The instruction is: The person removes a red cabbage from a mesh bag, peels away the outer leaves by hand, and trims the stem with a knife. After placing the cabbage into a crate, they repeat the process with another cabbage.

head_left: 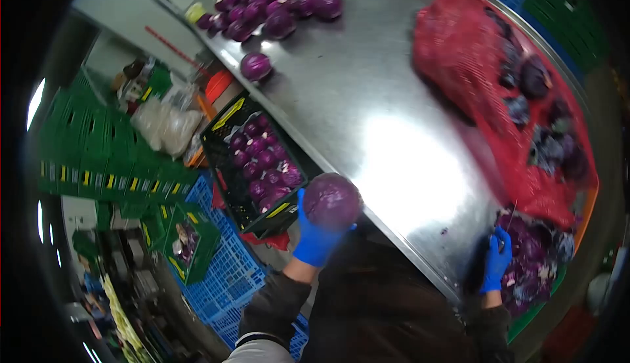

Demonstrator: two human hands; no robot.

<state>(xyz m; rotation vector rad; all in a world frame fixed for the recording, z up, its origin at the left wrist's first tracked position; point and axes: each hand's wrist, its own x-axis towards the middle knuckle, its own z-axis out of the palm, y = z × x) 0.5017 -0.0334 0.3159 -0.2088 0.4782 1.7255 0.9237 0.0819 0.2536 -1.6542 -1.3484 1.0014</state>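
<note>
My left hand [316, 237], in a blue glove, is closed round the underside of a red cabbage [331, 201]. This cabbage is held up at the table's near edge, next to a dark crate [298, 215] of trimmed red cabbages [264, 159]. My right hand [497, 260], also gloved in blue, is low at the right with its fingers curled. A thin line rising from it looks like a knife [512, 213] seen edge-on; its handle is hidden. Purple leaf trimmings [528, 264] lie in a container just right of that hand.
A red net sack [459, 54] with dark cabbages [535, 77] lies on the steel table [367, 81]. Several red cabbages [279, 21] are heaped at its far left, with a single cabbage [255, 66] nearer. Stacked green crates [92, 140] and a blue pallet [226, 264] stand left.
</note>
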